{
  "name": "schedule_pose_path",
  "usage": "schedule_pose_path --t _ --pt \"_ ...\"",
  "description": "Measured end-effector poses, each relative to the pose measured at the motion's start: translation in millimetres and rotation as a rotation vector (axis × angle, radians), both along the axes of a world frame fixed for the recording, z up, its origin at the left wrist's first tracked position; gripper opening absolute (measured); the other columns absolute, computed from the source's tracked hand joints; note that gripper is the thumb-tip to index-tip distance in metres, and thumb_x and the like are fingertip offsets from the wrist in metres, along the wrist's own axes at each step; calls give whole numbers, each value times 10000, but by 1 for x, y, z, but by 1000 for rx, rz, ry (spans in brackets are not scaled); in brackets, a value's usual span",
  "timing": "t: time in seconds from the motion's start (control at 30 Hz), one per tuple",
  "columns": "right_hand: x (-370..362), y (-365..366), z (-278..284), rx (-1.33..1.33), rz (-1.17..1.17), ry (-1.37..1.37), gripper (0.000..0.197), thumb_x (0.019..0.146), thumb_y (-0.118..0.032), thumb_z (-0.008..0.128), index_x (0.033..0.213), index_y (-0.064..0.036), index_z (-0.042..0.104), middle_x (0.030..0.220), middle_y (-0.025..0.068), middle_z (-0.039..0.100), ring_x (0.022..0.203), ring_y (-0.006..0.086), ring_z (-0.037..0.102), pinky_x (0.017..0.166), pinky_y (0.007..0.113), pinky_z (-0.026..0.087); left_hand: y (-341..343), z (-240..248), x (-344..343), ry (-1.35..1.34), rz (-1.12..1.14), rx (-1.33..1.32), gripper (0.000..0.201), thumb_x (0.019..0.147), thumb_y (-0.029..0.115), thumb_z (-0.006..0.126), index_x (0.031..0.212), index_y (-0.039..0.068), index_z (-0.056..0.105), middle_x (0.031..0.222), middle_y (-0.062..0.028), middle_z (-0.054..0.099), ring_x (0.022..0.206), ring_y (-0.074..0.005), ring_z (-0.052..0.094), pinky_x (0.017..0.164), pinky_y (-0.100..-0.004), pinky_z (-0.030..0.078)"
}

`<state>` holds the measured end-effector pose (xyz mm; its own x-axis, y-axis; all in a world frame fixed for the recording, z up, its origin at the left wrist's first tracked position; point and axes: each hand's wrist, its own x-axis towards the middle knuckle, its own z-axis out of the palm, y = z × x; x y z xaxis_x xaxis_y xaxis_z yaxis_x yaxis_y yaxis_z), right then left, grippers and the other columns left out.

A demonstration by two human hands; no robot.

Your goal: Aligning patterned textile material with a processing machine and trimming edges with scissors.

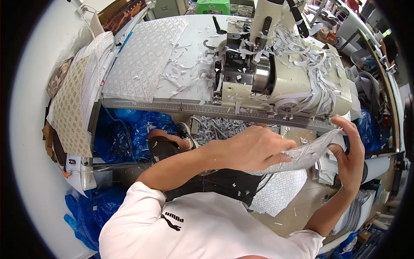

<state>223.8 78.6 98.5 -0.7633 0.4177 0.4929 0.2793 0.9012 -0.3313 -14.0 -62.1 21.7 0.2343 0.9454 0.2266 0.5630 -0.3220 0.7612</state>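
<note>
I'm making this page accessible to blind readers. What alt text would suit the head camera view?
A person's right hand holds one end of a pale patterned sheet while the left hand touches it nearer the middle. Beyond them, a cream machine is strewn with curled white scraps.

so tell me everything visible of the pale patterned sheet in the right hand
The pale silvery-white, geometric-patterned sheet looks thin and flexible. It curves upward toward its right end, which the right hand grips; the left hand hides part of it. It is held this side of the ruler-marked grey metal strip.
</note>
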Motion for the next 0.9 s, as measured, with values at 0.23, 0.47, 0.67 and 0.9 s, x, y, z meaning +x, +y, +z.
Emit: schedule_pose_path --t 0.23,0.47,0.67,0.9 --pt "177 -33 -59 -268 -550 325 160 981 -132 677 1013 23 656 945 54 662 849 128 555 781 253 436 -58 -19 -58 48 336 257 356 964 206 686 1275 56 599 1162 -134 712 1016 -315 706 843 -382 554" --pt "393 -115 -264 -717 -1165 1066 177 991 -220 695 1111 -92 674 888 -43 634 707 67 498 601 232 376 -178 -68 -236 783 1071 -64 585 1024 370 603 1490 45 464 1479 -203 509 1390 -366 452 1155 -436 347" --pt "414 -244 -459 -821 -1587 1421 241 998 -194 673 1182 -60 593 939 33 635 755 147 557 633 311 480 -179 -85 -277 683 992 -229 593 1006 414 626 1463 53 513 1459 -194 532 1359 -361 491 1132 -442 379" --pt "344 -262 -550 -1551 -2122 741 251 942 -144 674 1175 -90 598 881 67 624 798 201 645 615 371 516 -176 -54 -283 889 921 -304 584 987 479 624 1430 102 571 1419 -183 572 1319 -342 539 1102 -445 416"
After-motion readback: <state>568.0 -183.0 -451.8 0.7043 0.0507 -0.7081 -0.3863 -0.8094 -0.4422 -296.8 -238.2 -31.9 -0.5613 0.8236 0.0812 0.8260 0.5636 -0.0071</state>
